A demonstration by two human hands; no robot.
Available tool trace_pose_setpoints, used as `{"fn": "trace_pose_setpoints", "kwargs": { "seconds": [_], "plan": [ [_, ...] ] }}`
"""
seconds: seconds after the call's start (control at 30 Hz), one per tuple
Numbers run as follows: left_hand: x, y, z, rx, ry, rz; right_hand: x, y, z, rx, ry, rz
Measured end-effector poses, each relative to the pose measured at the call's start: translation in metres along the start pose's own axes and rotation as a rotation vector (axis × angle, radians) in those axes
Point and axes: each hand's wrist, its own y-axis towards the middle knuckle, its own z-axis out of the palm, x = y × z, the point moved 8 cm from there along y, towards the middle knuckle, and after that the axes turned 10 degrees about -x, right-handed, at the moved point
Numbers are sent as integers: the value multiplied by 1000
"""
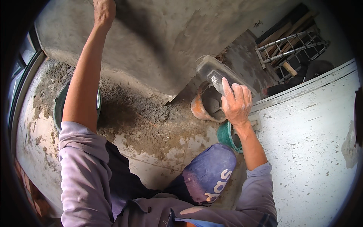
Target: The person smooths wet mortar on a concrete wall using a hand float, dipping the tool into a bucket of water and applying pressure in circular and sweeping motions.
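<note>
Two hands work apart: the right hand (236, 103) grips a grey plastic bottle (218, 76), long axis running far-left from the fist above the orange bucket (197, 108), while the left hand (104, 12) presses the plastered wall (162, 38) far left, closure indeterminate.

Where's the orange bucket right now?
Head view, right of centre: the orange bucket sits on the floor at the wall's corner, just left of the right hand, above the green bucket.
</note>
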Motion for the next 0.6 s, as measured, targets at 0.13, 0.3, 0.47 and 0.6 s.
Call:
{"fn": "trace_pose_setpoints", "kwargs": {
  "seconds": [0.13, 0.3, 0.47, 0.6],
  "plan": [
    [-3, -2, 6, 1, -11, -4, 15, -9, 14, 106, 59, -44],
    [-2, -4, 5, 1, 10, 11, 13, -4, -6, 15, 34, -17],
    [-1, -3, 6, -15, 92, 46, -5, 6, -3, 12, -25, -7],
    [0, -3, 5, -14, 125, 41, 26, -3, 23, 170, 74, -92]
  ]
}}
